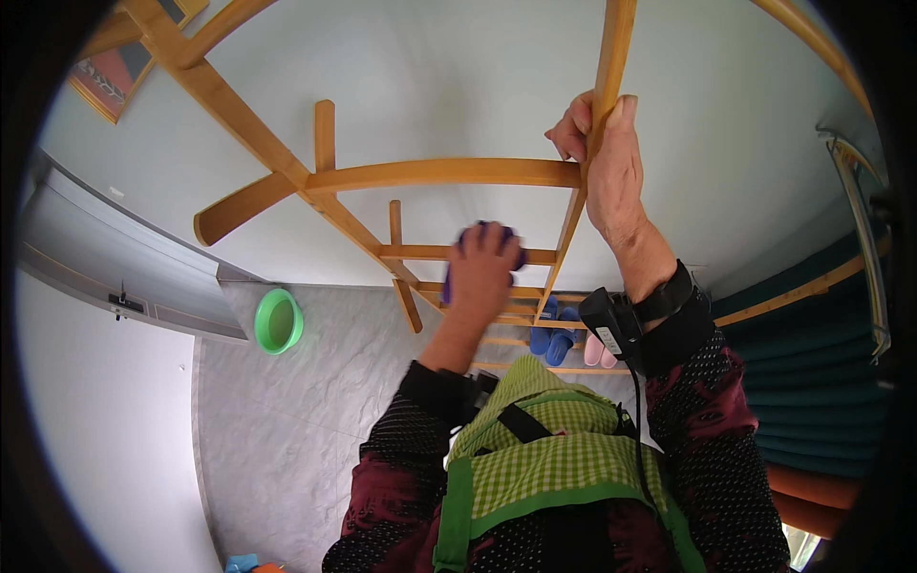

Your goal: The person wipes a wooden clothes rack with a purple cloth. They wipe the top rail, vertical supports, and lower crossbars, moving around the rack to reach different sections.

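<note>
In front of me stands a wooden coat rack [444,174] with pegs, upright posts and crossbars, set against a pale wall. My right hand [617,168] is wrapped around its right post [615,50], thumb along the near side. Lower down, my left hand [481,268] presses a purple cloth [517,258] over a crossbar [419,253] between the two posts. The hand covers much of the cloth and looks slightly blurred.
Blue slippers [562,340] and pink slippers [594,351] rest on the rack's low slats. A green plastic basin [278,321] sits on the grey floor to the left, near a white door [100,401]. Dark teal fabric [802,379] hangs at right. A framed picture [114,86] is upper left.
</note>
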Demonstrator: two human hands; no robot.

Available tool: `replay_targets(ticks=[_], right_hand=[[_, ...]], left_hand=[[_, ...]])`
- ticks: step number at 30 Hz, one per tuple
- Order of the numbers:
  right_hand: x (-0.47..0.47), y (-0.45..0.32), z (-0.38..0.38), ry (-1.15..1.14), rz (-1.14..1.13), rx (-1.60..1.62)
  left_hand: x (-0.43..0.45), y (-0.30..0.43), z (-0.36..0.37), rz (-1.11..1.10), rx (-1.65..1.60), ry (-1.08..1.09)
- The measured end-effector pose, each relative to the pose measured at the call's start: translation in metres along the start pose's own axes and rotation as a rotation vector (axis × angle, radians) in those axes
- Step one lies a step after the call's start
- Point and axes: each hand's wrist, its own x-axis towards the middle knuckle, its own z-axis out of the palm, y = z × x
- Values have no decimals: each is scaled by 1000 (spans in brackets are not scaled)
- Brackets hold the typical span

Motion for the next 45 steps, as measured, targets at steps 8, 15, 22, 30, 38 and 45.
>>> replay_targets(ticks=[8, 15, 22, 30, 38, 45], right_hand=[[0, -5, -4, -25, -2, 24], [-1, -5, -6, -63, -6, 57], [0, -5, 0, 25, -10, 68], [1, 4, 0, 81, -2, 94], [1, 7, 1, 62, -61, 97], [-1, 4, 2, 208, 8, 92]], left_hand=[[0, 26, 3, 175, -93, 150], [-17, -52, -30, -225, 74, -80], [-27, -70, -10, -360, 195, 41], [-28, 11, -9, -31, -110, 90], [-2, 31, -117, 197, -521, 625], [58, 11, -181, 239, -116, 787]])
